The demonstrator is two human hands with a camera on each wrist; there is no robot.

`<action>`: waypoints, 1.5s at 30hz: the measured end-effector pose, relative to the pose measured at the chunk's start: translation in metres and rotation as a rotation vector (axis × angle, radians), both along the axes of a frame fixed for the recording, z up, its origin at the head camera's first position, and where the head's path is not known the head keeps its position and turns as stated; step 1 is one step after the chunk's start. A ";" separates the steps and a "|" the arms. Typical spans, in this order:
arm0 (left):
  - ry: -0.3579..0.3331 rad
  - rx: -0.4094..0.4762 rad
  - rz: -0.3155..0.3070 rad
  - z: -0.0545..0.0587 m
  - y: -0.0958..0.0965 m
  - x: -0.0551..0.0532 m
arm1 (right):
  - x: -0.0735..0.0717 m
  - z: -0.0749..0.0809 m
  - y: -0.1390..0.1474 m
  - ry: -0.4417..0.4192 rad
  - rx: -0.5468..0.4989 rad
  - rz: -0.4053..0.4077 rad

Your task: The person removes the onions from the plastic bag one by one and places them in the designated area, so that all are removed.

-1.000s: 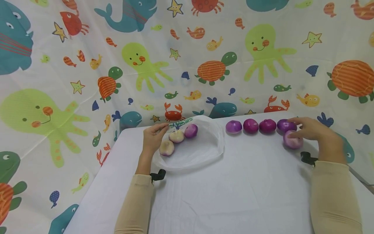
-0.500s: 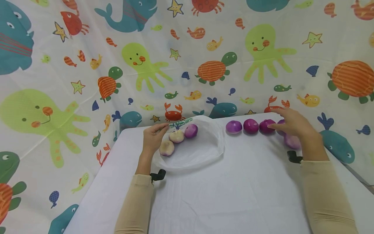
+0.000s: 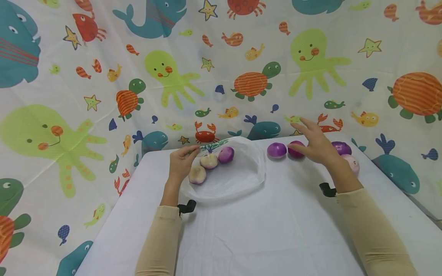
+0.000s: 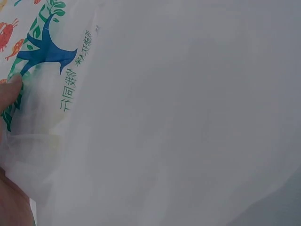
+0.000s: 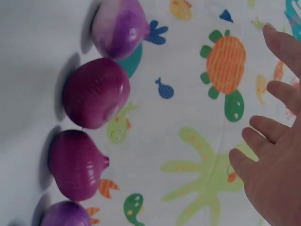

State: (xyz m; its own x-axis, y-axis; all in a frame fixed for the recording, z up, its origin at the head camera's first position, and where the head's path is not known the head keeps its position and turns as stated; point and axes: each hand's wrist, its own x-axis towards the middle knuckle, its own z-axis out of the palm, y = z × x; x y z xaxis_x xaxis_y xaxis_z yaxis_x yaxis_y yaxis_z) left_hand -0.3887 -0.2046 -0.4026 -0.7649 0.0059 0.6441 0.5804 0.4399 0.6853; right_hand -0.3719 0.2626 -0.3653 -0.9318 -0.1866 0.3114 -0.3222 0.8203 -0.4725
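On the left, my left hand (image 3: 180, 163) pinches the rim of a white plastic bag (image 3: 241, 184) that lies spread wide on the table. A green and blue tree print (image 4: 44, 49) shows on the bag beside my thumb in the left wrist view. Inside the bag are two pale onions (image 3: 208, 161) and a purple onion (image 3: 226, 154). My right hand (image 3: 319, 145), fingers spread, hovers over the row of purple onions (image 3: 276, 150) at the back right and hides part of it. The right wrist view shows several onions (image 5: 96, 93) apart from the fingers. A pinkish onion (image 3: 351, 164) sits in front of the row's right end, partly behind my wrist.
A white cloth covers the table (image 3: 262, 237). Close behind the onions and bag, a curtain (image 3: 221, 76) printed with sea animals hangs at the table's back edge and continues along the left side. A black camera mount (image 3: 186, 207) sits on each wrist.
My right hand has let go of the pinkish onion and moved left along the row with its fingers spreading. The left hand and the bag have stayed in place.
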 end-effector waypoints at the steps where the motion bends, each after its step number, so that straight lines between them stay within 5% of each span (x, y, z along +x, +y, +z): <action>1: -0.001 -0.001 0.002 -0.002 -0.001 -0.003 | 0.000 -0.001 -0.003 0.012 0.001 -0.001; 10: 0.006 0.002 -0.017 -0.008 -0.007 -0.009 | 0.000 -0.010 -0.032 0.131 0.011 0.094; 30: 0.007 -0.002 -0.025 -0.010 -0.006 -0.008 | 0.002 -0.018 -0.086 0.183 0.008 0.261; 37: -0.004 0.004 -0.023 0.012 0.007 0.016 | 0.007 -0.021 -0.106 0.126 0.021 0.361; 45: 0.004 0.003 -0.023 0.012 0.007 0.016 | 0.007 -0.028 -0.127 0.057 0.029 0.474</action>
State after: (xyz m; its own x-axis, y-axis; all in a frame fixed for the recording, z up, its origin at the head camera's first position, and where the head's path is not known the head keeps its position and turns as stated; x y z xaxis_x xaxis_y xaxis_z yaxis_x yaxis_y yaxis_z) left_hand -0.3723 -0.1978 -0.3903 -0.7619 0.0215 0.6474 0.5932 0.4245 0.6840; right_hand -0.3645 0.1358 -0.3931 -0.7238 -0.5959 0.3479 -0.6885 0.5894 -0.4227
